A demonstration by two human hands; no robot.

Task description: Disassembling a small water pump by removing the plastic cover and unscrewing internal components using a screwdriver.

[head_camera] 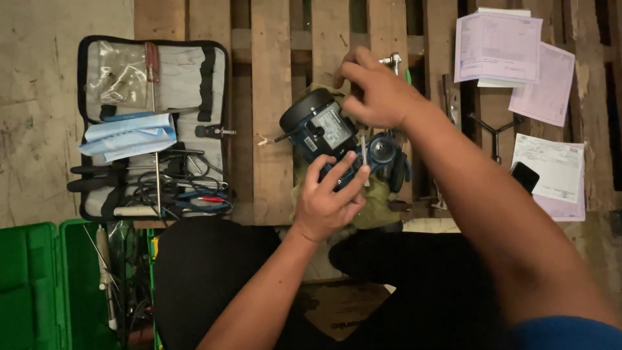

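The left hand (pixel 327 204) closes its grip around the near side of one blue pump (pixel 337 139). The right hand (pixel 379 94) lies on the pump's far side with bent fingers; I cannot tell if it grips anything. The pump sits on one olive cloth (pixel 376 207) on the wooden pallet (pixel 272 97). To the left lies one open tool pouch (pixel 152 123), below it one green case (pixel 39 285). To the right lie about four paper sheets (pixel 499 45) and one black phone (pixel 525 176).
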